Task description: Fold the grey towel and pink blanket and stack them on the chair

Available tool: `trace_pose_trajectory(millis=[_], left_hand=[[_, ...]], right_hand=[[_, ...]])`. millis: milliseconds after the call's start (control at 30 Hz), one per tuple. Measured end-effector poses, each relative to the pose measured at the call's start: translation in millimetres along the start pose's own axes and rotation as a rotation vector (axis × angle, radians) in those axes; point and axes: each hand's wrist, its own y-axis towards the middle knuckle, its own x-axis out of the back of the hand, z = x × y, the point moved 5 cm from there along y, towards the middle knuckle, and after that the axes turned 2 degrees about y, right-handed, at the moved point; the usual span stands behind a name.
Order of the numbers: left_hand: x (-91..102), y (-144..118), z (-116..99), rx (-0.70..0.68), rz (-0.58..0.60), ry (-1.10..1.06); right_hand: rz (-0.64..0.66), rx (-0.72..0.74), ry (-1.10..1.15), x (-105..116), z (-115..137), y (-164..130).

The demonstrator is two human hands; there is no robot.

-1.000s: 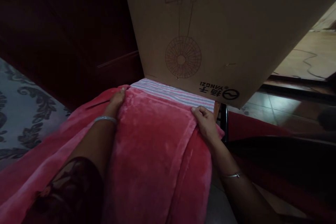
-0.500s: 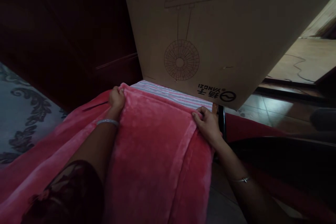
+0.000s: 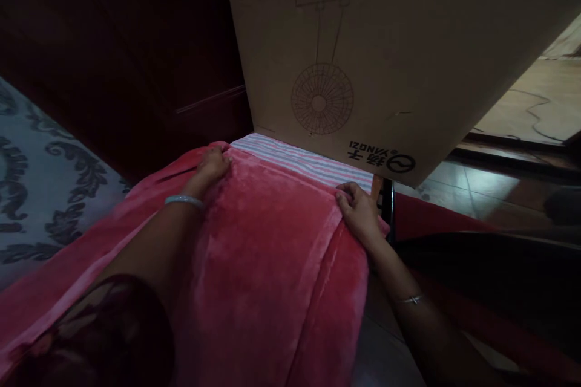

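Observation:
A pink-red plush blanket [image 3: 267, 236] covers the surface in front of me, with a fold running down its right side. My left hand [image 3: 214, 166] rests on the blanket near its far left corner, fingers lying over the fabric rather than bunched around it. At the far right corner, my right hand [image 3: 357, 208] pinches the blanket's edge between thumb and fingers. Just past that edge, a strip of striped cloth [image 3: 304, 160] in pink, white and grey-blue shows from underneath.
A large cardboard box [image 3: 408, 60] with an upside-down fan drawing stands behind the striped cloth. Dark red wooden panelling [image 3: 136, 42] rises at the back left, beside patterned grey fabric [image 3: 40, 187]. Tiled floor [image 3: 485, 190] and a dark curved object [image 3: 490, 272] lie to the right.
My left hand has loosened from the blanket's corner and lies flatter on it, the corner lower than before. My right hand keeps its pinch. The view has shifted slightly left.

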Motion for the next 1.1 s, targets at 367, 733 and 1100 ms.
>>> trace_pose_trajectory(millis=[367, 733, 1100], left_hand=[[-2.9, -270.3, -106.8, -0.615, 0.284, -0.053], [-25.1, -272.1, -158.3, -0.436, 0.27, 0.096], [14.9, -288.5, -114.3, -0.488, 0.133, -0.061]], right_hand=[[0.045, -0.027, 0.069, -0.6, -7.3, 5.6], [0.014, -0.03, 0.093, -2.3, -7.5, 7.3], [0.011, -0.037, 0.108, -2.5, -11.0, 7.2]])
